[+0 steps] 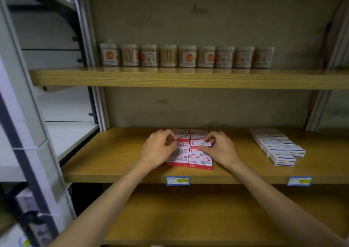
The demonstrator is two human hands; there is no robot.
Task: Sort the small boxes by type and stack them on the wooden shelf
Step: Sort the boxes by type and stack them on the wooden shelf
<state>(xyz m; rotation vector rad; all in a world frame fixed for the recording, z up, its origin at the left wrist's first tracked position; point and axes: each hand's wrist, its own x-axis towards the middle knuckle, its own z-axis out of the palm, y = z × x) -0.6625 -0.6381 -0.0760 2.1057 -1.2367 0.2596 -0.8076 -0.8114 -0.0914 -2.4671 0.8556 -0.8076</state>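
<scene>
Resting on the red boxes [189, 150] mid wooden shelf [117, 152], both hands work the 2-col block: right hand [220, 148] pinches one raised red box [201, 143] w/ curled fingers; left hand [160, 146] fingers curl onto left col. White-blue boxes [277, 146] sit well apart, right side.

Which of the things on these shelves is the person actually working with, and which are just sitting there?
Part of the job:
- red boxes, in two rows, both hands on them
- left hand, right hand
- white-and-blue boxes, grouped apart to the right
- wooden shelf

Just there:
- jars of wooden sticks on the shelf above
- price tags on the shelf edge
</scene>
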